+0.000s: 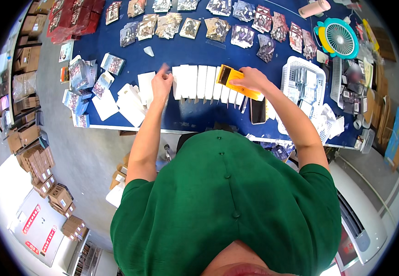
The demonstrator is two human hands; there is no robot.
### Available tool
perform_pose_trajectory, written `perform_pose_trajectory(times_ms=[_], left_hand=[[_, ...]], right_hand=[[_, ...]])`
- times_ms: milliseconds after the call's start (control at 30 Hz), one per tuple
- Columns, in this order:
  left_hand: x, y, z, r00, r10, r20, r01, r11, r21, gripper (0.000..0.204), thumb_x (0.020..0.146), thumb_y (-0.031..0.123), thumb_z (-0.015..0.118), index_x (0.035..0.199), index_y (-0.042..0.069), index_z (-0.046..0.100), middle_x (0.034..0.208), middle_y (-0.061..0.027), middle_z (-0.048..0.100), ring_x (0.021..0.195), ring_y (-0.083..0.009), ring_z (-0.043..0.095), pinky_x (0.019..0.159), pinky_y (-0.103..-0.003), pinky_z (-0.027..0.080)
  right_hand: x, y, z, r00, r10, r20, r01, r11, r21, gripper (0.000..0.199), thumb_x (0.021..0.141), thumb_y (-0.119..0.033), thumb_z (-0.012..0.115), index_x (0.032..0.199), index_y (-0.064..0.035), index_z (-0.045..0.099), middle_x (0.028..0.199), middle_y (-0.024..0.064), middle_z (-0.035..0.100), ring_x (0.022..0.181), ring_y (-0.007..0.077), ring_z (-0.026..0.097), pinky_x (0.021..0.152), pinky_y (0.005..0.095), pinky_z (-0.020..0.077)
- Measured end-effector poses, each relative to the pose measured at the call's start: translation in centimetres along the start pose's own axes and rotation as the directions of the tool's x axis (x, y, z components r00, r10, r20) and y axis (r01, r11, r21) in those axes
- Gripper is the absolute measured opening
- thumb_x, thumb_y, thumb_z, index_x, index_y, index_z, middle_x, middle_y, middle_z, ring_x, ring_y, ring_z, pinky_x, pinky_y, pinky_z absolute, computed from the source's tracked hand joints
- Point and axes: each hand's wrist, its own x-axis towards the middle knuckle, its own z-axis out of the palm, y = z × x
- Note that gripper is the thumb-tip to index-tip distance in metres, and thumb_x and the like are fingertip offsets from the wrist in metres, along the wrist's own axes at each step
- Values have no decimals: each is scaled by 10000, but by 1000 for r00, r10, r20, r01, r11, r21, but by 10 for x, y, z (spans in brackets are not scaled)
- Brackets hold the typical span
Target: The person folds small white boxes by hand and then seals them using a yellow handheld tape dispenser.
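1. The right hand (pixel 251 79) was clamped on a yellow flat packet (pixel 236 81), fingers pressing along its upper edge, just right of centre in the frame. The packet lay slanted across the right end of the white row.
2. The left hand (pixel 162 83) sat left of centre, fingers pinched together near the left end of that row; it was blurred, and I could not tell whether anything was between the fingertips.
3. Between the two hands ran a row of white envelopes (pixel 198 82), overlapped like shingles on the blue table (pixel 185 53), with pointed flaps showing along their lower edge.
4. Handling call: the yellow packet looked thin, light and a bit stiff, probably glossy and prone to sliding. Best taken by its long edges, thumb under and fingers over, so it would not bow or slip.
5. Further out, a dark phone (pixel 257 110) lay just below the right hand, by the table's near edge.
6. At right of frame stood a white plastic basket (pixel 304 69) with small packs inside; above it, upper right, was a teal round fan (pixel 340 37).
7. Along the top edge ran stacks of printed picture cards (pixel 218 27); more loose white envelopes (pixel 130 103) sat left of the left hand.
8. Cardboard boxes (pixel 41 168) lined the floor at far left.
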Motion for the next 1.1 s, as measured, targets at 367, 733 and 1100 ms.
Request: perform_pose_trajectory(times_ms=[367,733,1100], left_hand=[[26,-13,-14,813,-294,503,519,757,-398,669,901,146,675,1489,80,363,1078,-102,650,894,-181,676,733,-356,613],[1,-25,32,992,122,-11,-121,992,47,410,979,86,419,1376,62,517,1315,-220,551,1236,-362,521,1034,-396,419],[10,4,28,871,490,40,-492,864,105,601,966,347,578,1461,56,403,1549,-195,298,1413,-391,316,1140,-440,305]], right_hand=[[9,3,-2,999,27,34,-27,1000,11,779,721,-667,708,1196,-52,656,1132,145,682,1064,287,658,853,409,527],[17,9,2,999,9,41,-11,999,47,780,717,-659,714,1203,-51,658,1121,146,695,1034,290,673,829,400,530],[12,4,-4,999,3,50,-6,999,53,701,729,-625,718,1107,-36,688,1056,158,714,998,300,687,814,410,537]])
